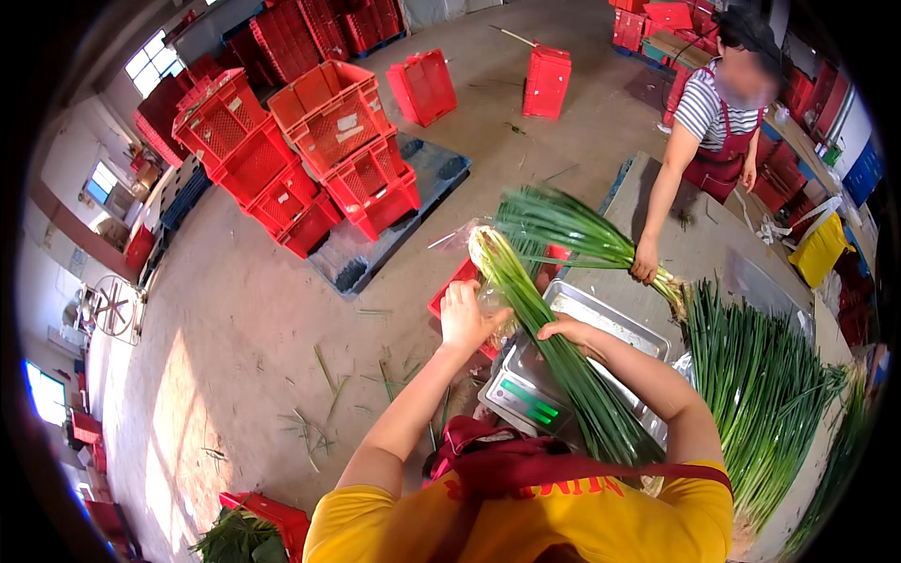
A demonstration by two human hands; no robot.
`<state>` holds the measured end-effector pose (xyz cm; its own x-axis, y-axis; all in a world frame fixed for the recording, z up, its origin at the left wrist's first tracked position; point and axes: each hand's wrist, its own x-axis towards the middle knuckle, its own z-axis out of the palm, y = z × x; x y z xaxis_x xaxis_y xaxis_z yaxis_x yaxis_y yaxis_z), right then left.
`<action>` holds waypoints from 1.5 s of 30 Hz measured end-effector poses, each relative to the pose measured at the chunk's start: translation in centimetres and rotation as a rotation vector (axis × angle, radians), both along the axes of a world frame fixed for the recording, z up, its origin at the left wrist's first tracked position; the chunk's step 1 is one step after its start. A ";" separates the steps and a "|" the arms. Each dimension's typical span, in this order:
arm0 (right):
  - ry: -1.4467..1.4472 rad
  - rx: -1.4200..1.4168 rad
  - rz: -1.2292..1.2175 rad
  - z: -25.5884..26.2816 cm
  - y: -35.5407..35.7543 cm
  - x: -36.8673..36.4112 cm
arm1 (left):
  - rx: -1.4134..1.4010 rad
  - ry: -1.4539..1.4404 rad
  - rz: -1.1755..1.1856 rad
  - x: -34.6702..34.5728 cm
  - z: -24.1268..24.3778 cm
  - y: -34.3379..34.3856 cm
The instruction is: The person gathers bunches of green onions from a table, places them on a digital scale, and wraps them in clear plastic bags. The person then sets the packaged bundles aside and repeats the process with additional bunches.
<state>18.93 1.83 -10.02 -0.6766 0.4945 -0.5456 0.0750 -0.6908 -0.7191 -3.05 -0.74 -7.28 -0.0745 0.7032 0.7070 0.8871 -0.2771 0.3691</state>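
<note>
A long bunch of green onions (556, 345) slants in front of me, its pale root end up and to the left. My right hand (570, 332) grips the bunch around its middle. Beside the pale end, my left hand (466, 318) has its fingers apart, next to clear plastic film (493, 299); whether it pinches the film I cannot tell. Under the leaves stands a digital scale (524, 405) with a lit green display and a metal tray (644, 338). Part of the scale is hidden by the onions and my right forearm.
Across the table (633, 204) a co-worker (725, 127) holds another green onion bunch (570, 225). A large heap of green onions (753, 394) lies at right. A red crate (457, 281) is beyond my left hand. Stacked red crates (338, 141) stand on a blue pallet (436, 169).
</note>
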 end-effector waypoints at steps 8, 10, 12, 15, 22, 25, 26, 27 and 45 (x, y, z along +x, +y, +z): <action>-0.028 0.018 0.023 -1.2 0.4 -0.1 | -0.505 0.098 -0.020 -3.4 -7.4 3.6; -0.057 0.005 0.021 -2.1 0.6 -0.4 | -0.555 0.311 -0.356 -1.0 -5.4 2.2; -0.086 -0.017 0.013 -2.7 0.7 -0.7 | -0.343 0.223 -0.574 0.3 -5.0 0.8; -0.093 -0.081 0.027 -2.5 0.5 -0.3 | -0.370 -0.011 -0.265 -1.5 -4.9 0.5; 0.047 -0.257 -0.094 0.6 3.1 -3.4 | -0.386 -0.173 -0.729 2.8 -2.5 -2.0; 0.177 -0.167 -0.196 0.9 5.5 -5.3 | -0.428 -0.301 -0.481 0.5 -3.0 1.1; 0.206 -0.124 -0.238 1.0 6.3 -5.6 | -0.532 -0.545 -0.472 -0.5 -5.5 3.2; 0.233 -0.072 -0.293 0.6 7.2 -5.8 | -0.678 -0.844 -0.385 -0.6 -4.5 4.5; 0.080 0.425 -0.461 -2.1 4.9 -1.9 | -0.698 -1.312 -0.641 -1.5 0.1 10.0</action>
